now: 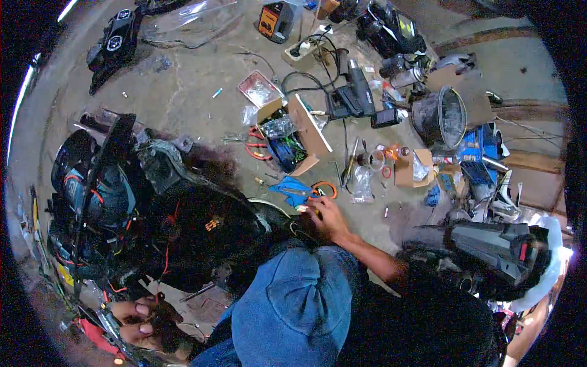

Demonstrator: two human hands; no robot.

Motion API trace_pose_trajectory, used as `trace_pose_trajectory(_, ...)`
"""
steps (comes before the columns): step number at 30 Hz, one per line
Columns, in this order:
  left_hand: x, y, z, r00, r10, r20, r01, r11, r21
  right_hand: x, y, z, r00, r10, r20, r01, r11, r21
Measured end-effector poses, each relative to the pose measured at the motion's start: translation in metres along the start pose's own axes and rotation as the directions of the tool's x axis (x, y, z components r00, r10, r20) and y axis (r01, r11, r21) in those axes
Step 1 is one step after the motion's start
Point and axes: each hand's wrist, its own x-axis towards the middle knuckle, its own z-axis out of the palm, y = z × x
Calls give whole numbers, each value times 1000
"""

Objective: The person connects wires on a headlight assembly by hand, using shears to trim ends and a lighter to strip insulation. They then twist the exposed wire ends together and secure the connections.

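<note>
Our left hand (137, 321) has its fingers curled round a dark bundle of thin wires (160, 315), close to us at the lower edge of the black motorcycle front fairing (104, 196). Our right hand (327, 217) reaches forward and pinches a small pale piece (302, 208) between thumb and fingertips, low over the grey concrete floor (183, 98). What the piece is we cannot tell.

We judge the wires light, limp and easily kinked. They are best held along the sheathed run, as here, and not at their ends. The pale piece looks very light and easy to drop, so a fingertip pinch suits it.

Just beyond the right hand lie a crumpled blue cloth (286, 186) and orange-handled pliers (328, 187), which touch each other. Farther out is an open brown cardboard box of mixed parts (309, 131), with red-handled cutters (257, 147) beside it. Beyond these are a black heat gun (354, 92) and a round black bucket (440, 116). Farthest away, a clear plastic windscreen (189, 21) lies on the floor.
</note>
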Motion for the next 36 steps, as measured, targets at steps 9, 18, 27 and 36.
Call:
trace_pose_trajectory(9, 10, 8, 0, 997, 69, 35, -73, 990, 123, 39, -12, -8, 994, 26, -110, -18, 997, 70)
trace_pose_trajectory(18, 0, 14, 26, 978, 62, -198, -6, 961, 275, 112, -60, 47, 996, 85, 11, -79, 961, -265)
trace_pose_trajectory(27, -18, 34, 25, 979, -2, -201, 54, 966, 252, 77, -106, 7, 999, 55, 1, -54, 982, 182)
trace_pose_trajectory(36, 43, 25, 120, 521, -737, 430, 542, 675, 501, 22, -191, -122, 927, -227, 297, 110, 925, 364)
